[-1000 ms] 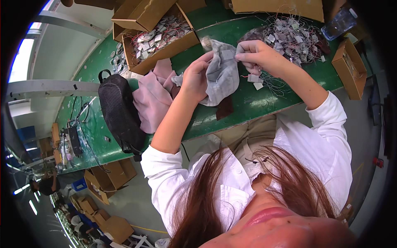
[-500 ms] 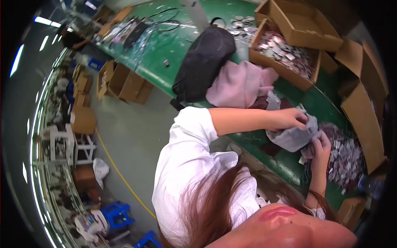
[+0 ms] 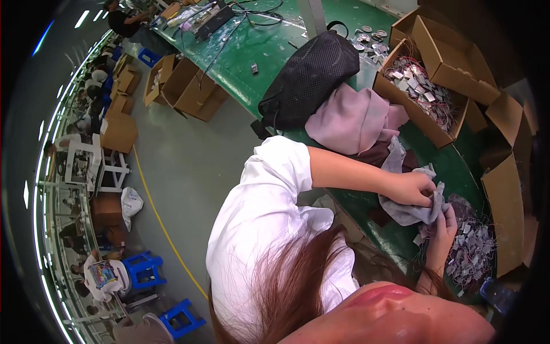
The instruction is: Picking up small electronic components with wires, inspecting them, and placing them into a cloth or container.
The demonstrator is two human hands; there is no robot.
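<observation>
Starting at the left, we see a grey floor with blue stools (image 3: 143, 268) and cartons (image 3: 189, 86), all well away from the work. Moving in, a green bench (image 3: 252, 40) carries a black mesh bag (image 3: 309, 77), and just beside it lies a pink cloth (image 3: 355, 120). Next comes our left hand (image 3: 413, 189), reaching from a white sleeve (image 3: 275, 172) and closed in a pinch on a grey cloth (image 3: 409, 212). The cloth is bunched on the bench edge between both hands, touching each. Our right hand (image 3: 444, 229) comes up from below, fingers curled onto the cloth's lower right fold, so the two hands are close together and both clamped on it. We judge the step in hand to be working the cloth between the hands, perhaps wiping or wrapping a small part, though whether anything sits inside the folds we cannot tell. The next move seems to call for a firm left pinch while the right fingers shift along the fabric, taking care not to drag the wired parts (image 3: 472, 252) heaped just beside the right hand. The cloth's long axis runs from upper left, where a tail rises toward the pink cloth, down to lower right; being crumpled, it points no clear way. Furthest right stands an open box (image 3: 452, 71) of small parts (image 3: 421, 92).
</observation>
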